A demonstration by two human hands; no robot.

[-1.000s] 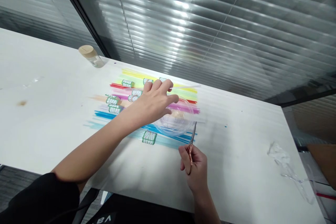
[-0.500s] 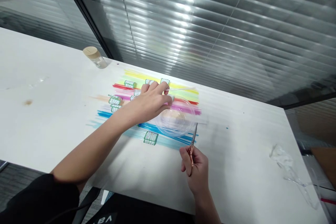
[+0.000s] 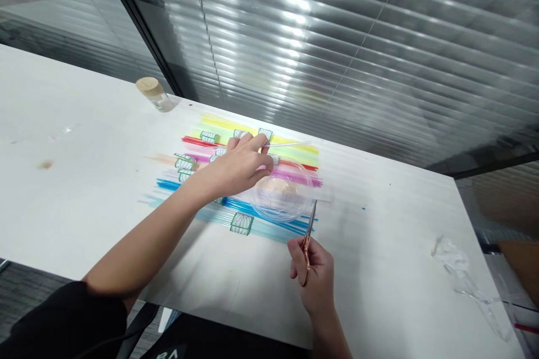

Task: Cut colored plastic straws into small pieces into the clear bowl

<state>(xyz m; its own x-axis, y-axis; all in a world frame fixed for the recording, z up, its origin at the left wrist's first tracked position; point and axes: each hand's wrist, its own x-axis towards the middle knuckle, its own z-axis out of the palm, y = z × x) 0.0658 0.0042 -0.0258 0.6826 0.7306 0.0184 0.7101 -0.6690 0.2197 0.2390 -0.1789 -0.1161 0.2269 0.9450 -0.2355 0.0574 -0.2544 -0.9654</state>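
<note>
Scissors (image 3: pixel 312 220) are sensibly gripped by the stiff loops (image 3: pixel 307 256) in the closed right hand (image 3: pixel 320 276), a probably bendy straw (image 3: pixel 288 144) pinched by the curled left hand (image 3: pixel 242 167).

a tan-lidded jar (image 3: pixel 154 94) near the blinds (image 3: pixel 269 39) and crumpled clear plastic (image 3: pixel 452 255) on the white table (image 3: pixel 387 269)
</note>
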